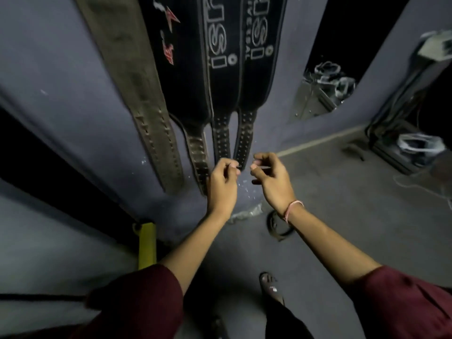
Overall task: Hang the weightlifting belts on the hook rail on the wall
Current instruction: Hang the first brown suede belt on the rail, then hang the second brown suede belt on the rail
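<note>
Several weightlifting belts hang side by side down the blue-grey wall; their tops run out of view, so the hook rail is hidden. From the left they are a worn brown leather belt, a black belt with red marks, and two black belts with white lettering. The rightmost black belt ends in a studded tongue. My left hand pinches the tip of that tongue with curled fingers. Just right of it, my right hand is curled, apart from the belt, holding nothing I can see.
A yellow post stands at the wall's foot to my left. A dark ring lies on the grey floor under my right wrist. A mirror panel and a machine with cables are to the right. My foot is below.
</note>
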Demonstrator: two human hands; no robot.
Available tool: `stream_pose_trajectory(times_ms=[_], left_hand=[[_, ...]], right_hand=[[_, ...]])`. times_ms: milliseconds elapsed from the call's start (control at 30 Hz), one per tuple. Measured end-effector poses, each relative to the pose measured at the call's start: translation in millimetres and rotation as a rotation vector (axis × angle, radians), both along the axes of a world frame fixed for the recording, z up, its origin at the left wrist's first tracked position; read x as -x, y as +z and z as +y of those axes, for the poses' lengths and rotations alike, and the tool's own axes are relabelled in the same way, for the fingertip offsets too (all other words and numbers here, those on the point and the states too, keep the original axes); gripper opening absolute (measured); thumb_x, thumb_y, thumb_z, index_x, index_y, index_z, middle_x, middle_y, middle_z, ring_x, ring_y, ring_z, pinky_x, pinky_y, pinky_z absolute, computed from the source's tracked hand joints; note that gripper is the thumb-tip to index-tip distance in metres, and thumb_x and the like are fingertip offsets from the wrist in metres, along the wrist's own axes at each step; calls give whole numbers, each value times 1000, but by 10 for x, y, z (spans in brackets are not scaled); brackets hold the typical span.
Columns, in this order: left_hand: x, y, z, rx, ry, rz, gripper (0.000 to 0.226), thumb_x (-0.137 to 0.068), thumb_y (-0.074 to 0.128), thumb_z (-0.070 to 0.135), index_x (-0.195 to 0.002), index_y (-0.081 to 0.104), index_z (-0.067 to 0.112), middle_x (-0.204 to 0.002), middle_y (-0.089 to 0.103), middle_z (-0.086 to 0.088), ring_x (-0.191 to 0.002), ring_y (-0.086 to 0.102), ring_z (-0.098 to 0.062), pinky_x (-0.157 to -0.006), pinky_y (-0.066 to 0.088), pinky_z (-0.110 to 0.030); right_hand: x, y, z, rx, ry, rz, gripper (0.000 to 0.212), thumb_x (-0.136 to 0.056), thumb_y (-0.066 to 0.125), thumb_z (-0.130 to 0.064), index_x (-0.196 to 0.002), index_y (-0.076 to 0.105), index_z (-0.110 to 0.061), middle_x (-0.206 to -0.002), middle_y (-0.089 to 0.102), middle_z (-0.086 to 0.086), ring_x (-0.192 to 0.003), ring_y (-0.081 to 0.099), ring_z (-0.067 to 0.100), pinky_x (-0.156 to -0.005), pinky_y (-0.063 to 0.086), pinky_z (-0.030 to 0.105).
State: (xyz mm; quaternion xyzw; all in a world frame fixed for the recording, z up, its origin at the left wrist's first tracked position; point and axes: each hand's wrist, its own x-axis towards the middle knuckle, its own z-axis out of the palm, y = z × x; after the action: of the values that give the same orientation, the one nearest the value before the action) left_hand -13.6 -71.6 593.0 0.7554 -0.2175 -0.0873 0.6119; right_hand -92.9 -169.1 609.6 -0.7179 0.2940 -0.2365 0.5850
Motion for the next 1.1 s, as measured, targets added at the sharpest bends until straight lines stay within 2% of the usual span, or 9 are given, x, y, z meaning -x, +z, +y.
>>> stream_pose_trajectory(times_ms=[233, 433, 533, 600, 700, 767, 933, 1000, 1100], left_hand=[[492, -973, -706, -218, -72, 130, 12, -97, 53, 7, -95, 65, 9, -85, 69, -3, -80, 65, -19, -79, 53, -35], [847, -1779, -1532, -431, -131, 193, 13, -100, 52, 13, -91, 62, 12, -88, 67, -9, -85, 64, -29, -80, 51, -39], [916, -2142, -1964, -510, -216, 253, 15, -102, 49, 13, -99, 63, 10, -94, 66, -14, -93, 65, -35, -84, 51, -41], [897, -2398, -2241, -541, -254, 253, 21, -103, 47, 14, -108, 63, 1, -104, 67, -19, -96, 64, -32, -87, 50, -38], [807, -2848, -2625, -618, -341, 169, 24, -105, 45, 18, -112, 63, 4, -100, 66, -9, -82, 56, -8, -75, 45, -8], [710, -3366, -2838, -679, -385, 139, 29, -106, 43, 22, -121, 62, 7, -106, 63, -2, -88, 52, -2, -73, 36, 3], [466, -5155, -3291, -769, -535, 91, 33, -106, 42, 22, -133, 56, 11, -125, 62, -4, -112, 53, -5, -73, 33, -1], [341, -5931, -3467, -814, -607, 22, 31, -103, 47, 16, -132, 58, 10, -126, 62, -6, -115, 55, -9, -78, 33, -1], [141, -6950, -3701, -847, -714, -18, 26, -100, 52, 14, -124, 60, 9, -122, 63, -10, -114, 60, -22, -89, 44, -18]], right_hand=[[592, -977, -654, -229, -78, 156, 28, -94, 49, 3, -98, 60, -23, -86, 61, 1, -76, 58, 16, -66, 52, 32], [988, -1665, -1538, -429, -154, 271, 26, -95, 39, 15, -111, 57, 4, -90, 59, 7, -76, 55, 15, -62, 47, 20], [1075, -2048, -1996, -488, -163, 340, 17, -96, 45, 11, -103, 57, 0, -82, 59, 6, -69, 52, 14, -56, 45, 17], [1078, -2370, -2281, -534, -181, 390, 13, -96, 50, 6, -104, 59, 2, -83, 60, 9, -69, 52, 17, -55, 46, 19], [1028, -3013, -2682, -566, -198, 469, 18, -95, 57, -1, -112, 63, 2, -91, 63, 13, -70, 56, 17, -54, 49, 16], [965, -3582, -2910, -594, -211, 508, 17, -96, 58, -5, -112, 63, -1, -93, 65, 14, -74, 59, 20, -62, 52, 22], [798, -5376, -3293, -554, -184, 620, 24, -98, 57, -12, -117, 65, 0, -97, 67, 13, -86, 60, 24, -88, 52, 45], [686, -6137, -3379, -521, -152, 667, 23, -98, 56, -14, -114, 65, -2, -103, 67, 15, -89, 58, 23, -87, 50, 43], [469, -7131, -3523, -452, -136, 709, 23, -100, 52, -14, -115, 64, -1, -112, 65, 16, -92, 55, 22, -74, 45, 29]])
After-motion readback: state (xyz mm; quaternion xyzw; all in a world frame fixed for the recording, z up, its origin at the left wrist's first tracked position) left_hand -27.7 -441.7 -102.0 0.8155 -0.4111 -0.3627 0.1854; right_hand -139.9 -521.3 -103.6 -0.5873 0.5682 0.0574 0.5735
